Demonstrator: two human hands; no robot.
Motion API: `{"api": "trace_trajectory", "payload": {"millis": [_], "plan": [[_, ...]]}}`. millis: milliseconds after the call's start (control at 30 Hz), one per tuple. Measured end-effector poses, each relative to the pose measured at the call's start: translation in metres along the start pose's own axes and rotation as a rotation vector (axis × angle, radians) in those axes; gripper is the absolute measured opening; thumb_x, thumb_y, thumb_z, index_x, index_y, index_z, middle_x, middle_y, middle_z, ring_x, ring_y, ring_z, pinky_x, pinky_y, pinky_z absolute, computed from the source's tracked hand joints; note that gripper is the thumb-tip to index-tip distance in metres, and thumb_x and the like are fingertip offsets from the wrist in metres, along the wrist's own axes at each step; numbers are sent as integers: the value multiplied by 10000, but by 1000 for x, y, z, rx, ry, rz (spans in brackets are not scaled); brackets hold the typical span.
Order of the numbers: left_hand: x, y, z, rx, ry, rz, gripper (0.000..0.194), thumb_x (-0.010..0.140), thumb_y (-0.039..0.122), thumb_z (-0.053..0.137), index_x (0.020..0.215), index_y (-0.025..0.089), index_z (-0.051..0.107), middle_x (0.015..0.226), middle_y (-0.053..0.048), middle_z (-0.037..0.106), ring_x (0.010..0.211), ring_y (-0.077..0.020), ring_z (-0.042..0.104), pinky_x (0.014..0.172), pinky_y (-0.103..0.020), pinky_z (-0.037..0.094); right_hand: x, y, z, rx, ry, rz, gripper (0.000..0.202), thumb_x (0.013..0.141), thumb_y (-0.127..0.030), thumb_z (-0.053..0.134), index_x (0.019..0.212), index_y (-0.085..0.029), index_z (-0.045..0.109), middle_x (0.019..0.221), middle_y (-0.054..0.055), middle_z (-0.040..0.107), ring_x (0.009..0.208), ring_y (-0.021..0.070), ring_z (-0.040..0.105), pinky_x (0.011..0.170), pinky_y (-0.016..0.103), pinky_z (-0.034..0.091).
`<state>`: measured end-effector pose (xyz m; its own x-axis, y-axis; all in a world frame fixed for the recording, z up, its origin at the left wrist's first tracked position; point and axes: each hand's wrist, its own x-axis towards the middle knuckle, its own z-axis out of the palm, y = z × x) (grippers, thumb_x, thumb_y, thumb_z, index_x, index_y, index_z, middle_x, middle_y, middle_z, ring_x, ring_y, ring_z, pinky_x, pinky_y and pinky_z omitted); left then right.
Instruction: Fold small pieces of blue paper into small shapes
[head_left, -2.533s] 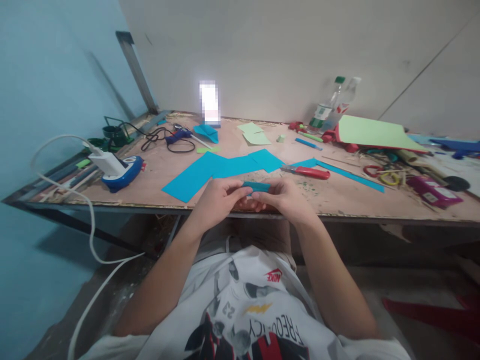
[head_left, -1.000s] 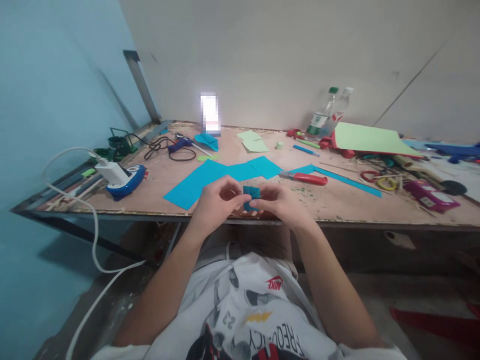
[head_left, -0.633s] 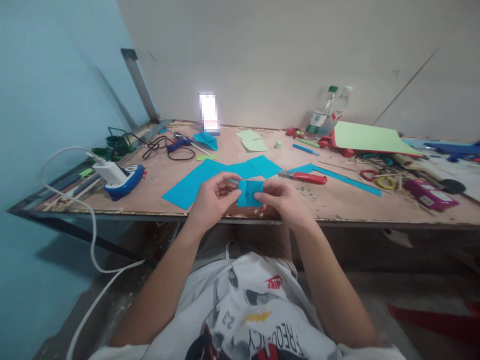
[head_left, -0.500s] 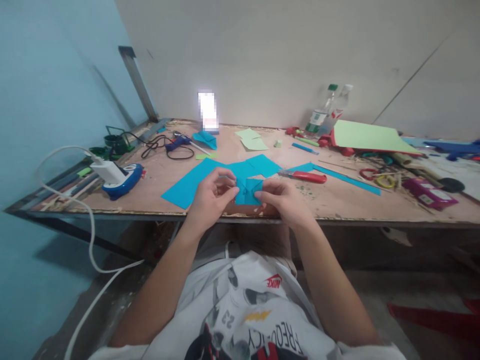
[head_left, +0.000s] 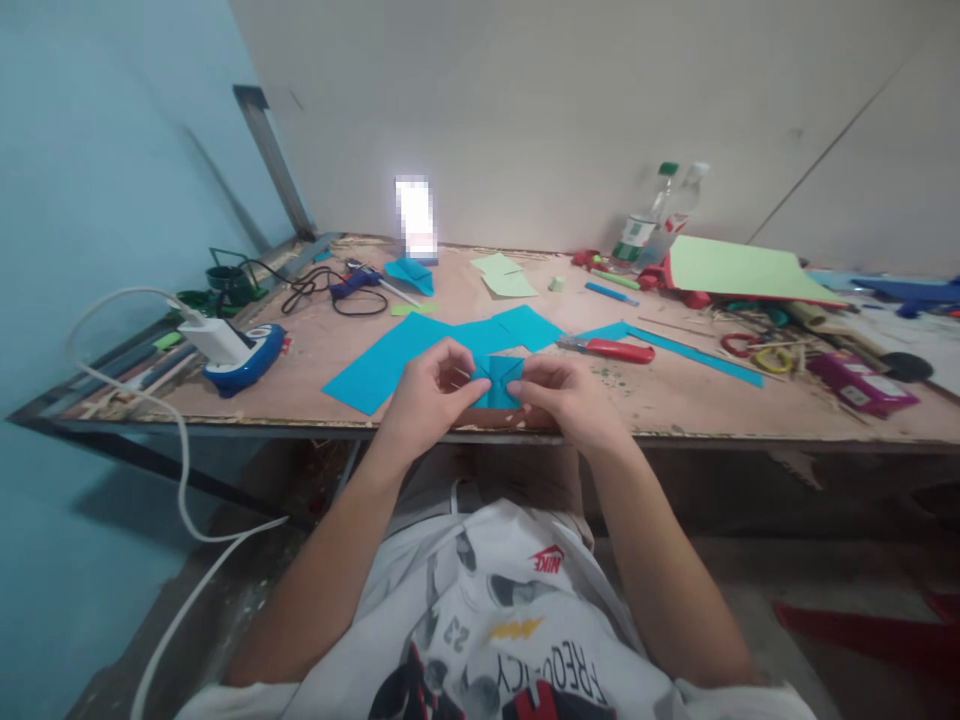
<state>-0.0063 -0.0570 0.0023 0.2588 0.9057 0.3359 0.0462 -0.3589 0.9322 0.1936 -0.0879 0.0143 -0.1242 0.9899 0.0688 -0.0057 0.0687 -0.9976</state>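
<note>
The person's left hand (head_left: 431,395) and right hand (head_left: 566,395) pinch opposite sides of a small, creased blue paper piece (head_left: 498,394) near the front edge of the brown wooden bench (head_left: 667,405); whether it touches the wood is unclear. The left hand partly hides a flat blue paper sheet (head_left: 382,365). A bright, upright rectangular screen (head_left: 416,217) is pixelated beyond reading.

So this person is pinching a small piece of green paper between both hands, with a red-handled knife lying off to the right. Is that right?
Not quite: the head view shows that the small piece of paper between the left hand and right hand is blue. The red-handled knife does lie to the right.
</note>
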Motion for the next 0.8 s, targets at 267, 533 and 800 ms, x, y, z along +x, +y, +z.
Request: {"api": "trace_trajectory", "payload": {"millis": [267, 533, 800], "plan": [[1, -1, -2, -112, -35, -36, 344, 774, 269, 793, 904, 231, 477, 735, 69, 540, 647, -108, 547, 591, -218, 416, -3, 2, -2, 27, -28, 36, 320, 748, -458, 882, 853, -197, 730, 719, -5, 658, 637, 156, 636, 589, 265, 538], [-2, -1, 0, -130, -72, -41, 351, 799, 262, 779, 949, 240, 463, 776, 64, 562, 706, -124, 593, 636, -226, 471, -5, -6, 4, -100, -78, 13, 341, 749, -464, 874, 738, -179, 688, 682, -7, 620, 604, 136, 569, 552, 250, 465], [-2, 0, 0, -103, -88, -13, 316, 828, 264, 767, 940, 236, 473, 761, 69, 507, 676, -111, 539, 637, -223, 433, -6, -8, 4, -129, -51, -23, 455, 820, -559, 791, 654, -202, 564, 580, -36, 511, 532, 123, 502, 493, 243, 391]]}}
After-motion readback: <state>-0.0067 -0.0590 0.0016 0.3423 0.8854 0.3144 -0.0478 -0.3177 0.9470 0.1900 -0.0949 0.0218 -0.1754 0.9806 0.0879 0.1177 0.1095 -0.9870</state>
